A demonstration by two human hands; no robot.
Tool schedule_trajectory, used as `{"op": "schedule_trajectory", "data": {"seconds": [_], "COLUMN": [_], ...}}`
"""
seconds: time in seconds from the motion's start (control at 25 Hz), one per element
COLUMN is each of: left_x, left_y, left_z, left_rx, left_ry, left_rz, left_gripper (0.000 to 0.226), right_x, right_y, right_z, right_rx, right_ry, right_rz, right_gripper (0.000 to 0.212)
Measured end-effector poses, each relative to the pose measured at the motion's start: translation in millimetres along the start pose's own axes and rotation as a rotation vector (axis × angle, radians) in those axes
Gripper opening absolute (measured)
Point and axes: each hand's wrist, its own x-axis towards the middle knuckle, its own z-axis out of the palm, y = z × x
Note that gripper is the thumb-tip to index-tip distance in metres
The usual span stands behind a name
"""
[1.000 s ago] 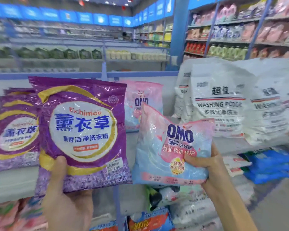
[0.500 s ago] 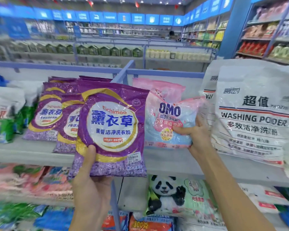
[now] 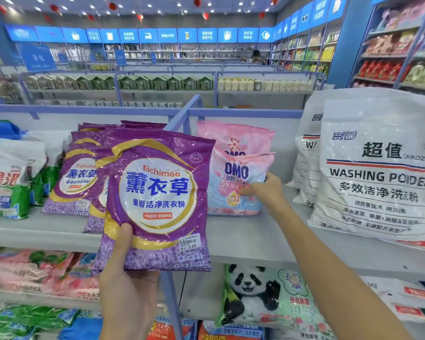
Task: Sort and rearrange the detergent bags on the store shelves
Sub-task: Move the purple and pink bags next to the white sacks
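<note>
- Two bags in hand, so the sort reads as mid-way, not finished.
- The pink bag (image 3: 238, 185) stands on the top shelf (image 3: 255, 239) at about 3 o'clock from the frame centre, upright, right in front of a second pink bag (image 3: 233, 138) of the same brand. Looks placed or nearly so; the right hand (image 3: 268, 190) is on it.
- The purple bag (image 3: 157, 200) is off the shelf, held up at centre, front facing the camera. Its group, the purple stack (image 3: 81, 177), sits at 9 o'clock from it on the same shelf, left of the blue divider rail (image 3: 179, 116).
- Left to do, my guess: let go of the pink bag, then seat the purple bag with its stack.
- Neighbours look grouped already: green and white bags (image 3: 8, 182) at far 9 o'clock, big white bags (image 3: 375, 173) at 3 o'clock. The panda bag (image 3: 263, 295) sits on the lower shelf at 5 o'clock.
- Left hand (image 3: 125, 285): low at 6 o'clock, palm under the bottom edge of the purple bag, thumb pressed on the front, other fingers hidden behind. Clamped on the bag.
- Right hand: arm reaches in from 5 o'clock, stretched forward. Thumb lies across the front of the pink bag, fingers (image 3: 271, 177) wrap its right edge. Closed on the bag, light pinch.
</note>
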Motion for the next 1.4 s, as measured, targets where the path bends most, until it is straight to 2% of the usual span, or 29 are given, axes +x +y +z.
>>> {"op": "schedule_trajectory", "data": {"seconds": [0.08, 0.12, 0.2, 0.28, 0.32, 0.36, 0.4, 0.44, 0.52, 0.6, 0.68, 0.8, 0.88, 0.96, 1.16, 1.4], "left_x": [0.6, 1.0, 2.3, 4.9, 6.9, 8.5, 10.1, 11.1, 12.6, 14.6, 17.5, 20.0, 20.9, 20.2, 19.0, 20.7], "left_y": [2.4, 4.1, 6.4, 8.6, 9.4, 9.6, 9.6, 9.7, 10.1, 11.6, 11.0, 11.2, 12.3, 12.5, 14.1, 12.7], "left_z": [-0.2, 0.2, -0.6, -0.7, -0.6, -1.4, -2.2, -2.3, -1.9, -0.4, 0.8, -0.6, -1.5, -1.0, 1.5, -1.8], "left_rx": [0.005, 0.007, 0.012, -0.001, -0.014, -0.024, -0.029, -0.027, -0.032, -0.046, -0.051, -0.051, -0.052, -0.041, -0.035, -0.015], "left_ry": [0.002, 0.002, 0.011, 0.009, 0.011, 0.016, 0.018, 0.016, 0.007, 0.013, 0.033, 0.07, 0.074, 0.086, 0.127, 0.142], "left_rz": [-0.01, -0.014, -0.013, -0.014, -0.017, -0.02, -0.021, -0.022, -0.033, -0.044, -0.052, -0.058, -0.065, -0.064, -0.093, -0.114], "left_gripper": [0.028, 0.026, 0.029, 0.038, 0.043, 0.046, 0.048, 0.048, 0.043, 0.041, 0.044, 0.041, 0.031, 0.026, 0.017, 0.015], "right_x": [-1.8, -1.7, -5.8, -8.9, -9.0, -4.8, 2.0, 11.6, 33.8, 47.8, 53.5, 56.0, 55.2, 55.2, 80.1, 85.4], "right_y": [-3.2, -4.5, -12.4, -25.5, -34.7, -44.0, -52.3, -59.0, -64.6, -65.9, -65.9, -65.8, -61.9, -70.0, -123.4, -91.1], "right_z": [-4.5, -7.1, -8.4, -4.8, -0.8, 5.3, 13.8, 22.5, 31.1, 28.8, 25.7, 27.3, 29.1, 28.7, 44.8, 57.9], "right_rx": [-0.07, -0.104, -0.116, -0.186, -0.279, -0.407, -0.578, -0.752, -0.965, -1.021, -1.048, -1.177, -1.153, -1.033, -1.015, -0.954], "right_ry": [-0.055, -0.07, -0.039, 0.186, 0.35, 0.442, 0.408, 0.276, -0.043, -0.243, -0.286, -0.201, -0.143, -0.11, -0.105, -0.014], "right_rz": [0.013, 0.028, 0.059, -0.048, -0.201, -0.395, -0.551, -0.625, -0.527, -0.415, -0.418, -0.561, -0.598, -0.53, -0.454, -0.457], "right_gripper": [0.043, 0.043, 0.058, 0.077, 0.076, 0.065, 0.052, 0.044, 0.028, 0.022, 0.025, 0.023, 0.022, 0.022, 0.023, 0.026]}}
